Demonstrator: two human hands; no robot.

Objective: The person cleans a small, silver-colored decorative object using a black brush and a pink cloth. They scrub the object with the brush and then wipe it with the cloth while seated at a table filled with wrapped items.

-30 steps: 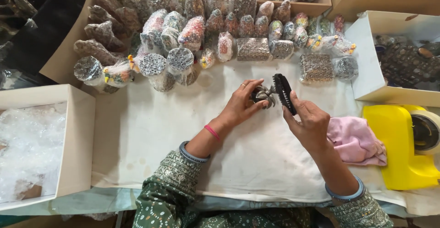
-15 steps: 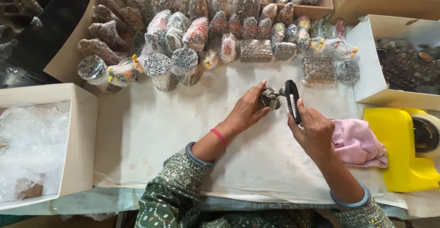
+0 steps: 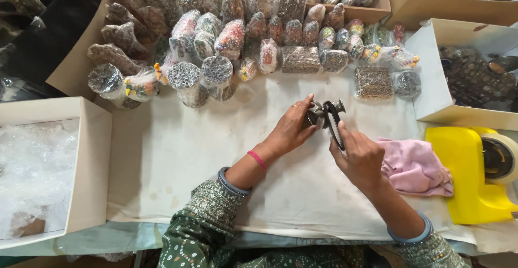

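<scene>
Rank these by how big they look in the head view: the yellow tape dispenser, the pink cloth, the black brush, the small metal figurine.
1. yellow tape dispenser
2. pink cloth
3. black brush, partly hidden by the right hand
4. small metal figurine, partly hidden by the left hand

The last two look close, so their order is unsure.

Metal figurine (image 3: pixel 318 112): mostly covered by left hand (image 3: pixel 291 128); form was indistinct.
Tape dispenser (image 3: pixel 477 173): cropped at right edge.
Wrapped pieces (image 3: pixel 226 14): contents were unreadable.
</scene>
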